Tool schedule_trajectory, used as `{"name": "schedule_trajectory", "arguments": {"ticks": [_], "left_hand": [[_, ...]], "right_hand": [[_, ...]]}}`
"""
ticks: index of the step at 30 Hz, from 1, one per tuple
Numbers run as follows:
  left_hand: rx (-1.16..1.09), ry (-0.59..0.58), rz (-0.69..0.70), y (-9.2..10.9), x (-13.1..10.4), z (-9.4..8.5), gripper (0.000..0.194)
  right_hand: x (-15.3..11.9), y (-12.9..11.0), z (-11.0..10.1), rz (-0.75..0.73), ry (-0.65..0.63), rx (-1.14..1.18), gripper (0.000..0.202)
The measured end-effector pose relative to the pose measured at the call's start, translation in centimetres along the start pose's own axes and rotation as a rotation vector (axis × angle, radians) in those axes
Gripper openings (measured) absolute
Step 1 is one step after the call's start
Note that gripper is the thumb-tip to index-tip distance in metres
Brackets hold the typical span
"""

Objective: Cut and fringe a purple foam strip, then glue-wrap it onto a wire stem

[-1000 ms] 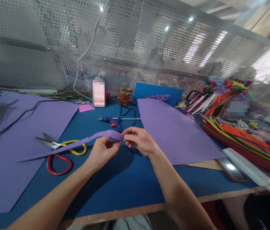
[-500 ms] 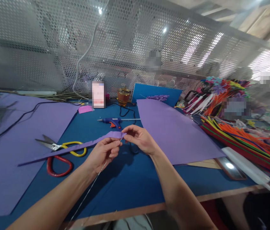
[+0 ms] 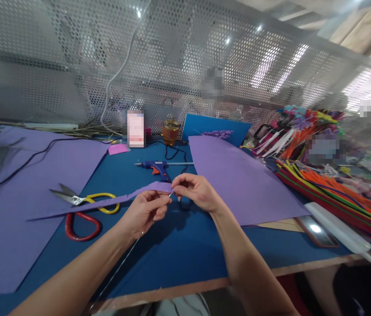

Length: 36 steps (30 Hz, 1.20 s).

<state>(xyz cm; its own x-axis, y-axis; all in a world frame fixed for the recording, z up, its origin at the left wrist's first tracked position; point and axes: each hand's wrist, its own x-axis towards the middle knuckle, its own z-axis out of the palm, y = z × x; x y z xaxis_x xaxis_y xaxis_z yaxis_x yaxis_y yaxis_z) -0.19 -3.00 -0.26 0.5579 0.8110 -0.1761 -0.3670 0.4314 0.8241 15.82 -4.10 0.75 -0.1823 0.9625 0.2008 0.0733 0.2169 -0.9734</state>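
Note:
My left hand [image 3: 149, 210] is closed in a pinch round a thin pale wire [image 3: 121, 265], which runs back from it past the table's front edge. At the wire's upper tip my right hand [image 3: 194, 191] pinches the end of a long purple paper strip [image 3: 133, 194]. The strip stretches left over a pair of scissors [image 3: 77, 201] with one yellow and one red handle, its far end narrowing above a purple sheet. Just beyond my hands a blue glue gun [image 3: 155, 166] lies with a clear stick in its back. My fingers hide where wire and strip meet.
Purple sheets lie at left [image 3: 41, 184] and right [image 3: 238, 184]. Behind stand a phone [image 3: 135, 128], an amber pot [image 3: 170, 131] and a blue picture panel [image 3: 216, 128]. Colourful stems [image 3: 333, 184], a white bar [image 3: 337, 226] and another phone [image 3: 317, 230] are at right. Perforated metal screens the back.
Both hands have shifted slightly to the right, with the wire and strip. The strip's free left end has risen a little. The grip looks the same.

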Motion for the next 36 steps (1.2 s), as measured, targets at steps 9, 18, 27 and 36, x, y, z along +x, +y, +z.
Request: {"name": "schedule_trajectory", "arguments": {"ticks": [9, 18, 27, 36], "left_hand": [[0.233, 0.035, 0.105, 0.3, -0.2, 0.1, 0.027], [0.477, 0.078, 0.242, 0.3, -0.3, -0.1, 0.022], [0.61, 0.114, 0.309, 0.4, -0.5, -0.1, 0.02], [0.43, 0.088, 0.211, 0.3, -0.4, 0.1, 0.019]], "right_hand": [[-0.1, -0.5, 0.3, 0.017, 0.02, -0.061, 0.018], [-0.1, -0.6, 0.4, 0.048, 0.036, -0.064, 0.018], [0.0, -0.3, 0.8, 0.083, 0.069, 0.056, 0.017], [0.1, 0.0, 1.1, 0.113, 0.113, 0.141, 0.024]]}}
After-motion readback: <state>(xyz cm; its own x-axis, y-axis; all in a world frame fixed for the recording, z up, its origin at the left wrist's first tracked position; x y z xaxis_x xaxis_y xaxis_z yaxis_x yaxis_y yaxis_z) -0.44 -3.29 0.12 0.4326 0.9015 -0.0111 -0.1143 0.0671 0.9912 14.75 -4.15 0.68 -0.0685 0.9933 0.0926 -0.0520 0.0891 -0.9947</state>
